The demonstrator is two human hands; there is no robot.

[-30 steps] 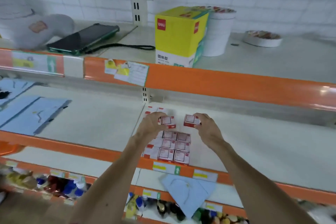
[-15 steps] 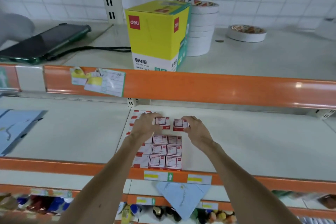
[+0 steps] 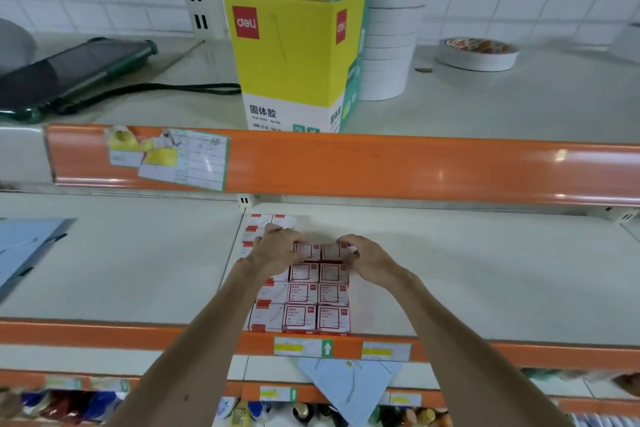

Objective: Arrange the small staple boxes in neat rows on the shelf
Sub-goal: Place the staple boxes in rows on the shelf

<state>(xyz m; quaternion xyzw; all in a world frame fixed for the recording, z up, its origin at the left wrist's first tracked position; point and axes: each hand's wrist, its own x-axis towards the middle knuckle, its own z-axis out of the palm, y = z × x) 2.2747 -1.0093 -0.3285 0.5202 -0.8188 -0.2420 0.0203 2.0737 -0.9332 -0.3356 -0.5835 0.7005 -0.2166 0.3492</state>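
Observation:
Several small red-and-white staple boxes (image 3: 317, 295) lie in tidy rows on the middle shelf (image 3: 485, 288), reaching from its front edge towards the back. My left hand (image 3: 277, 250) grips one staple box (image 3: 306, 251) at the far end of the rows. My right hand (image 3: 367, 258) grips a second staple box (image 3: 331, 251) right beside it. The two held boxes touch each other and sit just behind the row in front. More boxes (image 3: 273, 220) lie further back, partly hidden by my left hand.
On the upper shelf stand a yellow carton (image 3: 294, 55), a stack of white tape rolls (image 3: 391, 42), a single tape roll (image 3: 478, 54) and a dark tablet (image 3: 72, 69) with a strap. Orange shelf rails (image 3: 415, 166) carry price labels. A blue folder (image 3: 24, 253) lies at left.
Both hands have brought their two boxes together and down against the back of the rows. The camera has moved closer and lower.

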